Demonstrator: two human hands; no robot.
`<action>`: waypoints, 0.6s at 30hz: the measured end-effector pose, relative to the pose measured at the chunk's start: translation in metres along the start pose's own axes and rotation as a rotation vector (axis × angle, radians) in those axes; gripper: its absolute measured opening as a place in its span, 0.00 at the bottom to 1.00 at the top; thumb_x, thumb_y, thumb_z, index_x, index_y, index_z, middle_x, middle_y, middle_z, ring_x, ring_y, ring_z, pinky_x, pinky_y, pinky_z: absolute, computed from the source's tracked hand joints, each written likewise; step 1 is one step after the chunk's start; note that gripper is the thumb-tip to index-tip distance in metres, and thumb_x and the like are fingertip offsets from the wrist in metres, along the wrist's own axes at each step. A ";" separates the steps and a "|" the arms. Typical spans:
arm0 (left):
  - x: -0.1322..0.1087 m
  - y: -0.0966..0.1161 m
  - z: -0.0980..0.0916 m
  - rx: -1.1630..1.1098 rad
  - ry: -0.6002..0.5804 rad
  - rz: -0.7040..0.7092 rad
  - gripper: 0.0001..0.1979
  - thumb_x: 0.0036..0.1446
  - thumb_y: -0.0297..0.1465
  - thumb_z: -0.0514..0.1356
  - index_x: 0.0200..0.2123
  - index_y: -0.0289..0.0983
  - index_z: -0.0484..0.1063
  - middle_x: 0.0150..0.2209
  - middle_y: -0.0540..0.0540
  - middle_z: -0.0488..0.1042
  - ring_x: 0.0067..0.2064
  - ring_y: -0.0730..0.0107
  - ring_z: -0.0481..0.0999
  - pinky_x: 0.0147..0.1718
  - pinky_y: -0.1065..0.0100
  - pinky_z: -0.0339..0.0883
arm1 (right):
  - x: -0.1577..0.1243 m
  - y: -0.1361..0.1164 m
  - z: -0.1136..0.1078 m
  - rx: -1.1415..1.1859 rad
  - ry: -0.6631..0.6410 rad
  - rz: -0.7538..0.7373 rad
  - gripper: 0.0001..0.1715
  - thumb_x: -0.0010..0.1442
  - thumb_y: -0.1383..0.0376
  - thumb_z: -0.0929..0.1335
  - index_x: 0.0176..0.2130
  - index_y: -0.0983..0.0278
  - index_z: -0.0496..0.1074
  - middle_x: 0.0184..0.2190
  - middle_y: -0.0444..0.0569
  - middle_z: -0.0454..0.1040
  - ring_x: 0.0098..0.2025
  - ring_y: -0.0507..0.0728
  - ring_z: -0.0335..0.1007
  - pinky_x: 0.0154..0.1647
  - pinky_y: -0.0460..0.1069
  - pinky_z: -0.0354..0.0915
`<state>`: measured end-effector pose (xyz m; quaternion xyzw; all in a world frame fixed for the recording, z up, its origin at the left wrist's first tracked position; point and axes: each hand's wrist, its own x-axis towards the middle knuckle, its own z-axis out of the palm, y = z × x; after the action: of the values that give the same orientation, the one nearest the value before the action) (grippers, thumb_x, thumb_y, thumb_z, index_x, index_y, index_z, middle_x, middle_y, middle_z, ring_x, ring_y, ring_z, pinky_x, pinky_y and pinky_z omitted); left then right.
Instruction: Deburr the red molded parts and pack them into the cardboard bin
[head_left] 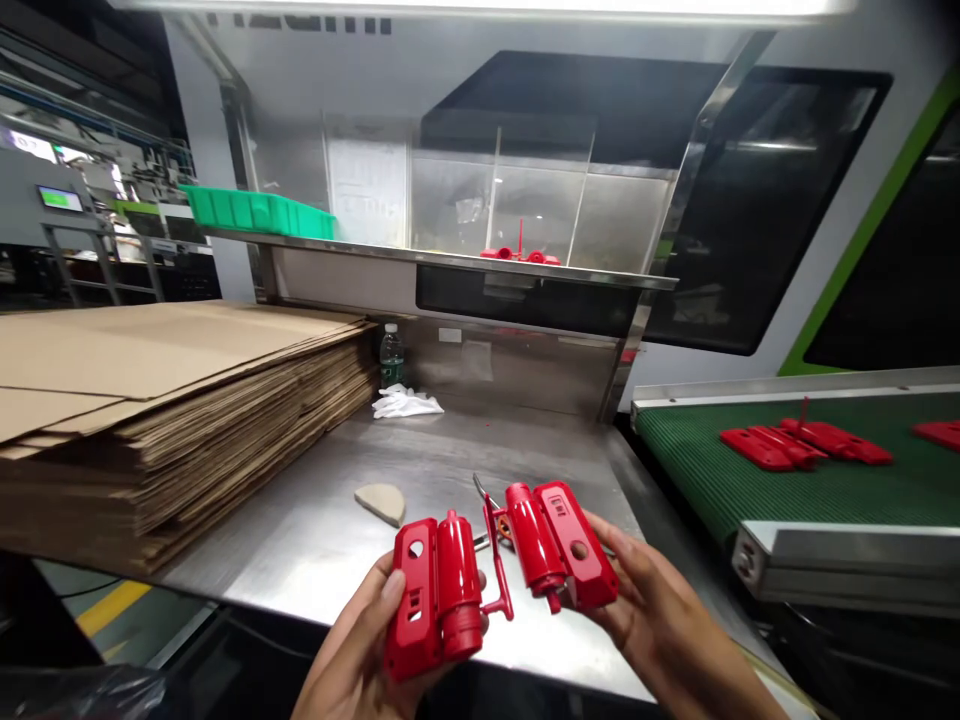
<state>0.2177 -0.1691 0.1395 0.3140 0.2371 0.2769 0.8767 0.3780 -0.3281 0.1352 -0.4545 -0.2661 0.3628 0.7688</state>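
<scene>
My left hand (364, 625) grips a glossy red moulded plastic part (416, 600), a flat plate with holes beside a rounded cylinder. A thin red runner (499, 565) stands at this part's inner side, in the gap between my hands. My right hand (637, 580) is closed on a similar red moulded part (577, 545), tilted the other way. Both parts are held above the metal table, with a small gap between them. Behind them lies a metal tool with an orange handle (505, 527), mostly hidden. A beige half-round piece (381, 502) rests on the table nearby.
Stacked cardboard sheets (247, 420) fill the table's left side. White gloves (407, 402) and a water bottle (391, 355) sit at the back. A shelf above bears a green tray (259, 212) and red parts (520, 256). On the right, a green conveyor (697, 490) carries more red mouldings.
</scene>
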 end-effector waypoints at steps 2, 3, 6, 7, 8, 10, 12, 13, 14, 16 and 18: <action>-0.003 0.002 0.005 0.012 0.032 -0.002 0.30 0.62 0.20 0.57 0.66 0.24 0.53 0.43 0.28 0.82 0.45 0.42 0.82 0.38 0.50 0.81 | -0.002 -0.006 -0.003 -0.001 0.039 0.055 0.22 0.66 0.53 0.66 0.57 0.57 0.70 0.50 0.50 0.77 0.46 0.56 0.76 0.46 0.49 0.73; -0.004 0.002 0.008 0.007 0.057 -0.009 0.27 0.63 0.21 0.56 0.63 0.20 0.56 0.43 0.25 0.82 0.44 0.41 0.82 0.38 0.50 0.81 | -0.003 -0.008 -0.004 -0.003 0.047 0.078 0.23 0.67 0.55 0.66 0.58 0.58 0.69 0.49 0.50 0.77 0.44 0.56 0.77 0.43 0.50 0.74; -0.004 0.000 0.014 -0.069 0.137 -0.043 0.22 0.65 0.24 0.56 0.57 0.13 0.61 0.42 0.21 0.81 0.43 0.41 0.83 0.36 0.51 0.82 | -0.002 -0.007 -0.003 0.055 0.047 0.117 0.23 0.67 0.59 0.66 0.59 0.61 0.67 0.41 0.52 0.79 0.35 0.54 0.76 0.34 0.49 0.75; -0.003 0.000 0.015 -0.105 0.154 -0.058 0.22 0.65 0.25 0.56 0.57 0.12 0.62 0.43 0.21 0.81 0.43 0.41 0.83 0.36 0.53 0.83 | -0.002 -0.006 -0.002 0.092 0.055 0.124 0.22 0.66 0.59 0.67 0.57 0.63 0.69 0.36 0.51 0.79 0.32 0.53 0.76 0.31 0.47 0.75; -0.003 0.000 0.016 -0.142 0.165 -0.072 0.22 0.65 0.26 0.56 0.57 0.13 0.62 0.43 0.20 0.80 0.44 0.41 0.82 0.36 0.54 0.83 | -0.001 -0.006 -0.001 0.129 0.070 0.136 0.20 0.65 0.59 0.68 0.55 0.64 0.71 0.33 0.50 0.79 0.29 0.53 0.75 0.28 0.46 0.74; -0.003 0.001 0.019 -0.202 0.185 -0.098 0.21 0.66 0.27 0.55 0.56 0.15 0.64 0.45 0.20 0.80 0.46 0.40 0.81 0.37 0.56 0.83 | 0.001 -0.004 -0.001 0.197 0.107 0.167 0.16 0.62 0.60 0.71 0.47 0.66 0.75 0.27 0.48 0.77 0.26 0.52 0.74 0.24 0.44 0.73; -0.004 0.002 0.022 -0.235 0.189 -0.113 0.19 0.68 0.29 0.53 0.54 0.18 0.68 0.47 0.21 0.79 0.50 0.38 0.79 0.40 0.53 0.82 | 0.003 -0.003 -0.003 0.251 0.140 0.196 0.14 0.58 0.60 0.75 0.40 0.67 0.77 0.25 0.48 0.76 0.24 0.51 0.74 0.23 0.43 0.73; -0.005 0.001 0.024 -0.242 0.173 -0.110 0.18 0.68 0.30 0.52 0.51 0.20 0.70 0.48 0.21 0.79 0.51 0.38 0.78 0.42 0.51 0.82 | 0.004 -0.003 -0.005 0.279 0.151 0.212 0.15 0.55 0.60 0.76 0.39 0.68 0.78 0.24 0.48 0.76 0.24 0.50 0.74 0.24 0.42 0.74; -0.006 0.001 0.026 -0.244 0.144 -0.102 0.17 0.69 0.30 0.51 0.49 0.21 0.72 0.48 0.22 0.78 0.52 0.38 0.77 0.44 0.49 0.80 | 0.005 -0.002 -0.008 0.306 0.156 0.228 0.16 0.52 0.60 0.78 0.38 0.68 0.78 0.23 0.48 0.76 0.24 0.50 0.74 0.25 0.42 0.74; -0.007 -0.001 0.030 -0.243 0.066 -0.087 0.17 0.69 0.31 0.51 0.45 0.22 0.74 0.49 0.23 0.78 0.53 0.40 0.77 0.49 0.48 0.78 | 0.006 0.002 -0.017 0.350 0.145 0.261 0.19 0.48 0.60 0.80 0.38 0.67 0.79 0.22 0.47 0.75 0.22 0.48 0.73 0.25 0.40 0.72; -0.008 -0.004 0.034 -0.245 -0.006 -0.081 0.17 0.69 0.31 0.52 0.41 0.24 0.76 0.48 0.26 0.80 0.53 0.43 0.78 0.52 0.48 0.76 | 0.007 0.007 -0.030 0.378 0.120 0.286 0.19 0.48 0.61 0.80 0.39 0.65 0.79 0.22 0.45 0.75 0.21 0.46 0.72 0.25 0.38 0.70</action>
<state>0.2333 -0.1904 0.1622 0.1955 0.2112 0.2673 0.9196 0.4020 -0.3348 0.1159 -0.3563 -0.0805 0.4838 0.7953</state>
